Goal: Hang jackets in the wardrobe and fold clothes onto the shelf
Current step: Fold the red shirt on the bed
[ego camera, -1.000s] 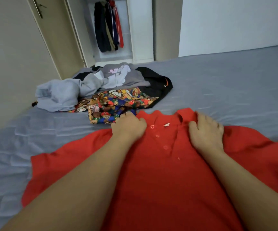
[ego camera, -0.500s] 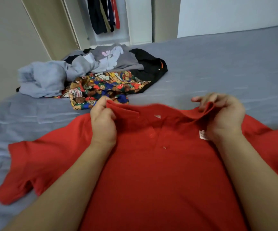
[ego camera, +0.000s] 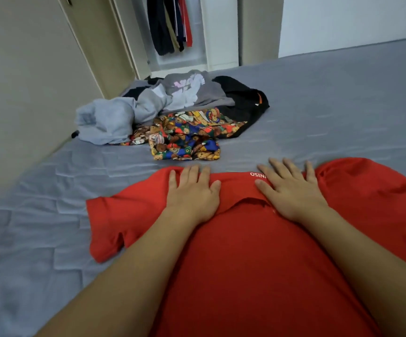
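Red polo shirt (ego camera: 258, 251) lies spread flat at the near edge of the bed (ego camera: 331, 105), collar end pointing away from the person; soft, light knit, no stiffness, so it'll crease wherever it's pushed and sag if lifted by one point; best taken at both shoulders or along the side seams for a fold (judgement, not observed). Left hand (ego camera: 192, 193) rests flat on the fabric left of the collar, fingers straight and together, gripping nothing; right hand (ego camera: 292, 188) also flat, fingers spread, palm on the shirt just right of the neck label, fingertips reaching the bed sheet beyond the collar; both look like they're pressing the cloth smooth. One short sleeve (ego camera: 107, 229) sticks out toward the bed's left edge, slightly curled at the hem. Pile of unfolded clothes (ego camera: 172, 113) sits well apart near the far left corner; wardrobe (ego camera: 180, 30) beyond it is open with dark jackets (ego camera: 167, 23) hanging.
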